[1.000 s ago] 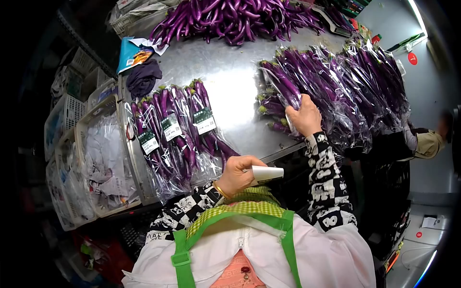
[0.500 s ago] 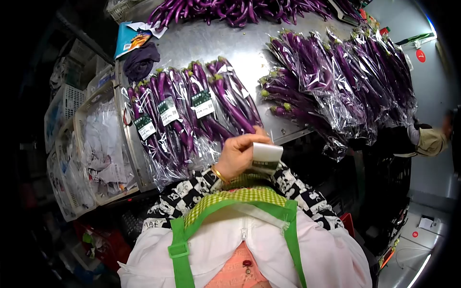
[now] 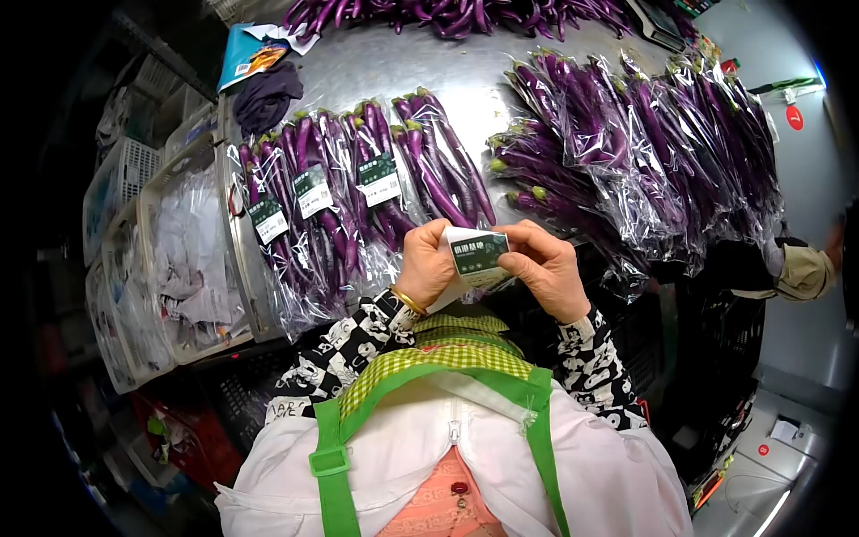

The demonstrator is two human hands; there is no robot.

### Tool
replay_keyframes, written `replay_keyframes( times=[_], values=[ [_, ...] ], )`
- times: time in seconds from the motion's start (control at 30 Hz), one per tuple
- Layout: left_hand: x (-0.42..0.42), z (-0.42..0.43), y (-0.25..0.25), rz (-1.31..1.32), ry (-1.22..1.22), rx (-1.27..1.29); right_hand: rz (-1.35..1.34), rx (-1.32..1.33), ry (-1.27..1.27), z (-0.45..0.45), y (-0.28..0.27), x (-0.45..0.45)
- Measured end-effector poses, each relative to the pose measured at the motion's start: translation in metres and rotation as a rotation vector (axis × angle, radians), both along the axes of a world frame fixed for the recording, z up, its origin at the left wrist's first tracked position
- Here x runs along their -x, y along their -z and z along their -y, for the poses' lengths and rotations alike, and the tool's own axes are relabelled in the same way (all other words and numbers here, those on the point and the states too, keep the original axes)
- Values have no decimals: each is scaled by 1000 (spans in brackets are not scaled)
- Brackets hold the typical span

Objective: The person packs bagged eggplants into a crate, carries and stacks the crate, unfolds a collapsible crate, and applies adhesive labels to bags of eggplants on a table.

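Note:
In front of my chest, my left hand (image 3: 424, 267) grips the white backing of a label strip. My right hand (image 3: 552, 273) pinches the right edge of the dark green and white label (image 3: 480, 252) on it, thumb in front. Just beyond my hands lies a row of clear bags of long purple eggplants on the metal table. Three carry green and white labels, such as the left bag's label (image 3: 267, 220), the second bag's label (image 3: 313, 191) and the third bag's label (image 3: 378, 179). On the bag of eggplants (image 3: 440, 170) at the row's right end I see no label.
Many bagged eggplants (image 3: 644, 152) are heaped at the right, overhanging the table edge. Loose eggplants (image 3: 447, 16) lie along the back. A dark cloth (image 3: 268, 94) and a blue packet (image 3: 250, 55) are at back left. White crates (image 3: 161, 318) of plastic bags stand left.
My right hand has come up into view and taken the label's right edge. The strip has turned so the label's printed face shows. My left hand has shifted slightly left.

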State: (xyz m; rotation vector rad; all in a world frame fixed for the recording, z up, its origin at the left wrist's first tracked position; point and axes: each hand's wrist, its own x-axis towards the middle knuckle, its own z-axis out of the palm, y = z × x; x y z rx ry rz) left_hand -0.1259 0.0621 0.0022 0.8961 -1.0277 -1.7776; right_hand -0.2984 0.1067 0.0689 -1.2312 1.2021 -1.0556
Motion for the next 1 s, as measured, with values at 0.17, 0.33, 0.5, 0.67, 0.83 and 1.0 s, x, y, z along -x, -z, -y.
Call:
replay_keyframes(
  times=[0.17,0.33,0.5,0.67,0.83,1.0],
  values=[
    [-1,-2,8,48,23,50,-84,-30,11,2,-3,-4],
    [-4,-3,15,167,14,159,-201,71,-28,6,-1,-4],
    [-8,-9,15,213,18,82,-267,238,21,11,12,-11],
    [-16,-16,32,374,13,-37,-330,299,26,27,30,-14],
    [-42,-30,24,682,348,-228,-233,123,155,87,58,-11],
    [-66,-57,21,1045,362,359,-899,-8,154,142,134,-24]
  ],
)
